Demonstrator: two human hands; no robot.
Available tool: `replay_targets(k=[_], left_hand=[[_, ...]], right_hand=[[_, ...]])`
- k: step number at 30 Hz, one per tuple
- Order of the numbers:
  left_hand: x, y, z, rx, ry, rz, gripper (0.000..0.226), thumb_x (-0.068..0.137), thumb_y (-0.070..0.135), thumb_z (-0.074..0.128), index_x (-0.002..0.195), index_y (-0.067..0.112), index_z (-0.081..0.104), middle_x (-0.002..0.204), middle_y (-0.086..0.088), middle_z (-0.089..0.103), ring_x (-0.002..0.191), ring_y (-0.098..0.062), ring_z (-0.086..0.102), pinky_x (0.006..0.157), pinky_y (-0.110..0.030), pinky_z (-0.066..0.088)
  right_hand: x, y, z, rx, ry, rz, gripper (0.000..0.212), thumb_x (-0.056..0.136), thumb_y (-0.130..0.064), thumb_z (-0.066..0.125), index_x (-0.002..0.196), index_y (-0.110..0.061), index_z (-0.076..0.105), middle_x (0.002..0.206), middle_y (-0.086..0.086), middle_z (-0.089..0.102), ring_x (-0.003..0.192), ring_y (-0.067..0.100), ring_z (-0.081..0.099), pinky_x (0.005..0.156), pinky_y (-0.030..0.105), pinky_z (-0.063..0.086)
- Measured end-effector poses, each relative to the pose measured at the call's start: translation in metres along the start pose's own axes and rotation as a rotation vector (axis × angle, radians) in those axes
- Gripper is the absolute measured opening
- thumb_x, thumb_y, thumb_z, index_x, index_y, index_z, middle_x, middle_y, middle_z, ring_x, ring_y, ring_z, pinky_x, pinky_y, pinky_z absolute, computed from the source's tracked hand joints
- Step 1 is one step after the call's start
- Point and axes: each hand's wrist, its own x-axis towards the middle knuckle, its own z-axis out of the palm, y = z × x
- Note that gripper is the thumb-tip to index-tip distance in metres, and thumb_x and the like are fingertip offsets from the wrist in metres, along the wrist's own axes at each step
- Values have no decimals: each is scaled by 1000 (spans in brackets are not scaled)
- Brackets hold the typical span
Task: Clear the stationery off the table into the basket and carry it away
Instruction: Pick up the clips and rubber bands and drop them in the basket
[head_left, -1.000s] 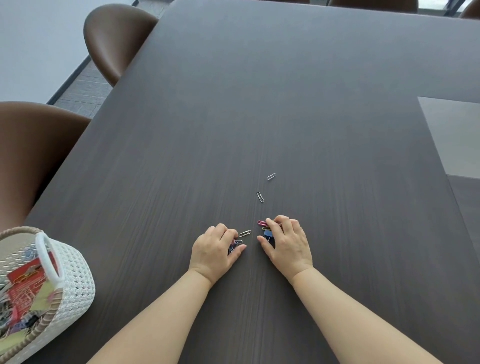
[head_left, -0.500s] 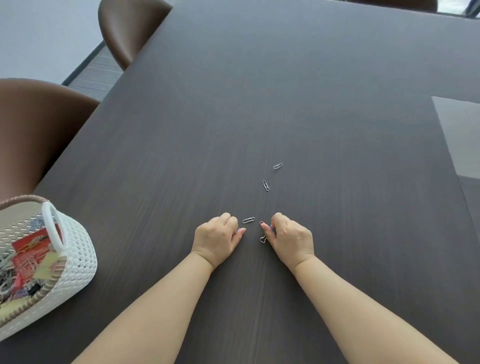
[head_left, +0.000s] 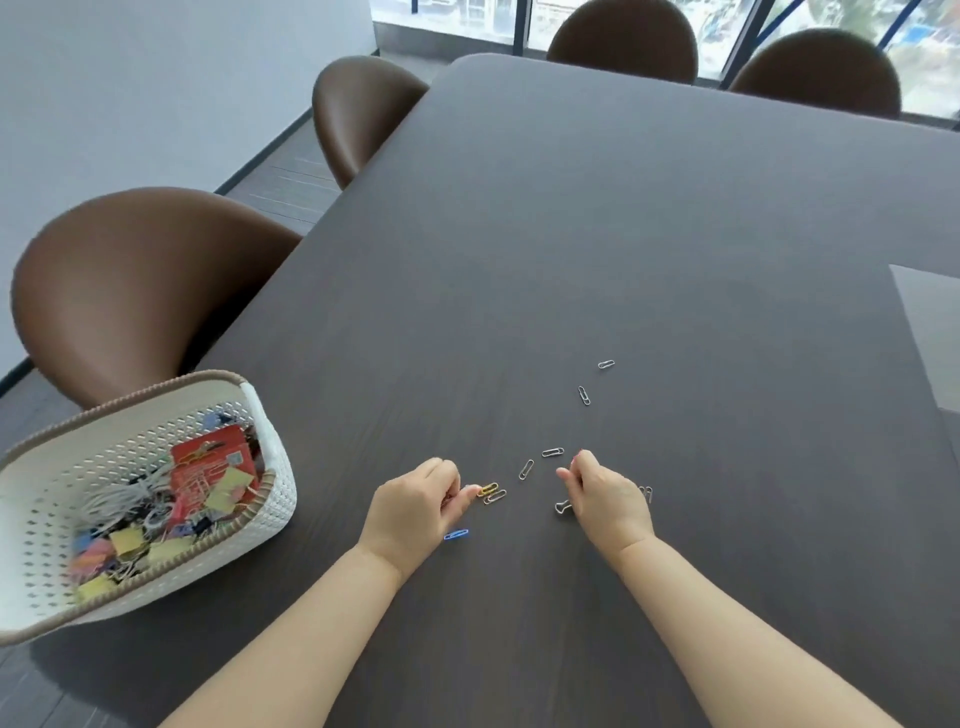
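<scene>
On the dark table (head_left: 623, 234), my left hand (head_left: 415, 512) has curled fingers closed over small clips, its thumb tip beside a yellow paper clip (head_left: 487, 489). My right hand (head_left: 605, 493) is also curled, gripping clips; a silver binder clip handle (head_left: 563, 506) sticks out under it. Loose paper clips lie around: a blue one (head_left: 456, 534) by my left wrist, silver ones (head_left: 525, 469) (head_left: 552, 452) between my hands, and two farther off (head_left: 584, 395) (head_left: 605, 364). The white perforated basket (head_left: 275, 499), holding several clips and sticky notes, stands left of my left hand.
Brown chairs stand along the table's left side (head_left: 145, 291) (head_left: 358, 109) and at its far end (head_left: 623, 36). A grey inset panel (head_left: 935, 332) sits in the tabletop at the right. The basket is close to the table's near-left edge.
My hands have drawn apart and lifted slightly with their fingers closed. Yellow, blue and silver paper clips now show on the table between and beside them. The view has tilted up.
</scene>
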Motion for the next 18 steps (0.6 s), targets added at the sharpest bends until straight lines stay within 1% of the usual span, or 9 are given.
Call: replay_targets(k=[2, 5, 6, 9, 12, 14, 16, 18], left_hand=[[2, -11, -40, 13, 85, 7, 48, 91, 50, 38, 59, 14, 44, 52, 6, 39, 47, -13, 34, 41, -16, 26], [3, -41, -102, 92, 171, -36, 47, 90, 50, 41, 60, 13, 46, 54, 8, 40, 45, -6, 30, 43, -12, 25], [3, -54, -122, 118, 182, -74, 50, 90, 52, 39, 61, 13, 47, 54, 8, 42, 44, -6, 32, 43, -14, 27], [-9, -100, -172, 185, 168, -211, 50, 86, 56, 40, 63, 14, 52, 56, 3, 52, 44, -15, 47, 43, -20, 34], [-26, -138, -204, 225, 91, -276, 44, 83, 54, 53, 68, 14, 61, 64, 0, 60, 54, -20, 56, 49, -23, 36], [-34, -154, -218, 209, -30, -340, 35, 82, 48, 58, 79, 15, 68, 75, -1, 62, 68, -21, 58, 56, -27, 39], [-38, -166, -224, 228, -186, -378, 30, 82, 46, 60, 94, 20, 69, 91, 2, 63, 86, -17, 58, 69, -29, 44], [-43, -176, -227, 288, -286, -341, 35, 82, 50, 59, 104, 24, 66, 104, 4, 58, 101, -14, 51, 82, -29, 44]], right_hand=[[3, -39, -15, 137, 26, -63, 26, 97, -34, 39, 81, -14, 34, 64, 3, 48, 62, 30, 42, 55, 32, 29], [9, -119, -36, 323, 90, -200, 28, 95, -32, 46, 77, -14, 35, 59, 5, 46, 58, 33, 40, 54, 35, 31], [11, -148, -42, 361, 102, -256, 28, 95, -32, 47, 76, -14, 34, 58, 4, 45, 58, 32, 39, 54, 35, 32], [7, -234, -51, 426, 107, -451, 27, 95, -31, 47, 76, -14, 36, 60, 3, 48, 57, 30, 40, 54, 36, 34], [2, -298, -40, 399, 112, -636, 25, 94, -27, 49, 78, -7, 46, 64, 9, 57, 52, 26, 39, 50, 32, 32], [2, -324, -27, 335, 74, -713, 25, 94, -26, 49, 80, -4, 50, 70, 10, 60, 54, 25, 42, 51, 31, 34], [5, -337, -16, 214, 21, -753, 27, 95, -28, 47, 84, -5, 56, 83, 8, 61, 67, 26, 48, 57, 31, 36], [7, -342, -8, 96, -16, -776, 29, 96, -29, 46, 90, -7, 63, 94, 7, 60, 88, 27, 53, 67, 33, 41]])
